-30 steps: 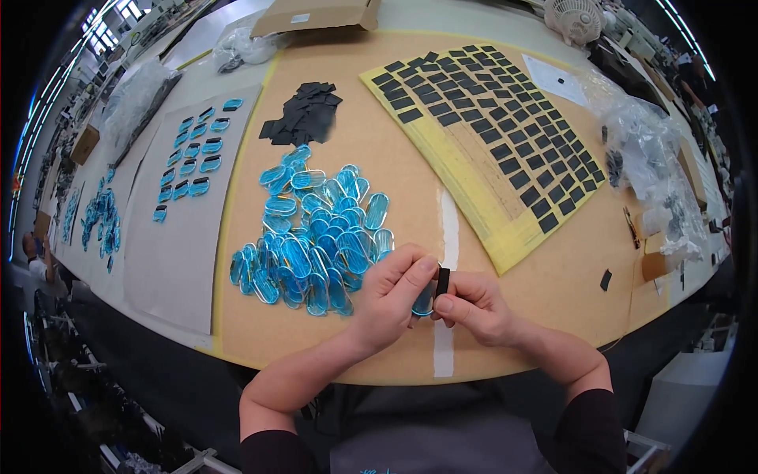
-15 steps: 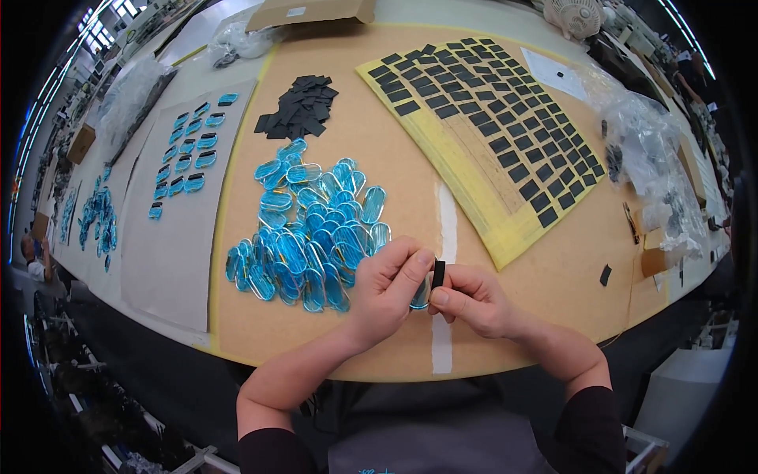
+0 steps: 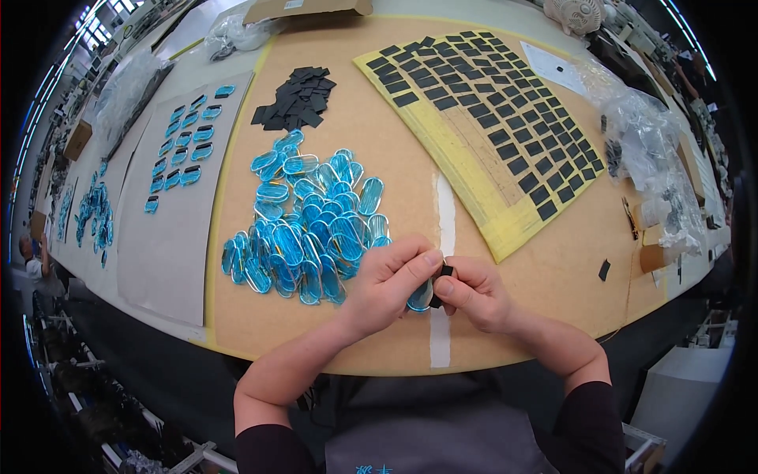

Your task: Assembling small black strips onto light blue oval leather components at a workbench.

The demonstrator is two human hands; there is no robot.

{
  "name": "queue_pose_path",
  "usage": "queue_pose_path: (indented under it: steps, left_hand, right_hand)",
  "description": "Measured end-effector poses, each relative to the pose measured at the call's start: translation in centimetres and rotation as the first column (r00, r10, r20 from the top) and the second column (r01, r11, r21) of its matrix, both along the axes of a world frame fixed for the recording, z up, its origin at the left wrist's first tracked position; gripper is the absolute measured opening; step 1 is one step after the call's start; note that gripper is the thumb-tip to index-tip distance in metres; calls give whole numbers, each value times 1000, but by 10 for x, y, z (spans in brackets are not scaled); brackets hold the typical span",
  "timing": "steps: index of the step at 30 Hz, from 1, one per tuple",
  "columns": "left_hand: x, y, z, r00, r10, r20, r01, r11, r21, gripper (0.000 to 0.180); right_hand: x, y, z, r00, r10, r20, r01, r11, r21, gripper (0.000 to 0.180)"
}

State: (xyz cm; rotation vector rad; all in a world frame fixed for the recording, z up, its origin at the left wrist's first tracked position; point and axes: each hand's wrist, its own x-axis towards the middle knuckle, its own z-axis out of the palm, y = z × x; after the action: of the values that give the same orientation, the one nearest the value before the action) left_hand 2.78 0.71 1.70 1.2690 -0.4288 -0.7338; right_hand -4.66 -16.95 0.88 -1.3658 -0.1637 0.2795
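Observation:
My left hand (image 3: pixel 384 286) is closed on a blue oval piece (image 3: pixel 420 297) with a pale rim, partly hidden by the fingers. Close against it, my right hand (image 3: pixel 480 297) pinches a small black rectangular patch (image 3: pixel 439 291) at the oval's right edge. The patch looks bent, and the fingers cover part of it. Just left of my hands lies a heap of similar blue ovals (image 3: pixel 304 229). Behind that heap is a pile of loose black patches (image 3: pixel 296 99).
A yellow-edged board (image 3: pixel 497 229) at the right carries rows of black patches. On a grey sheet (image 3: pixel 170 268) at the left lie blue ovals with black ends. Clear plastic bags (image 3: pixel 659 170) and a single black patch (image 3: pixel 604 270) are at far right. A cardboard box (image 3: pixel 308 9) stands behind.
The black patch, upright and straight before, is now tilted and bent against the oval. My right hand has moved slightly left and turned. More of the blue oval shows.

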Motion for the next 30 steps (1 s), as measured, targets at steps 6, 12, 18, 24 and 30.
queue_pose_path:
  steps: [6,12,18,24,30]
  left_hand:
    - [2,1,-4,998,-18,68,19,1000,-11,22]
    - [5,3,1,982,-166,94,164,986,30,20]
    - [5,-1,-5,992,-106,68,111,991,-78,14]
    - [16,-2,-11,838,138,529,42,948,-314,25]
    - [16,1,-6,558,216,801,10,964,-266,26]
  right_hand:
    - [10,-7,2,997,-10,-80,20,993,120,20]
    - [5,-9,-1,991,-34,128,28,999,46,22]
    - [11,-19,-11,972,-112,207,108,994,32,19]
    - [20,-19,-2,782,-235,577,364,924,-117,20]
    - [22,-26,2,702,-241,670,393,916,-82,26]
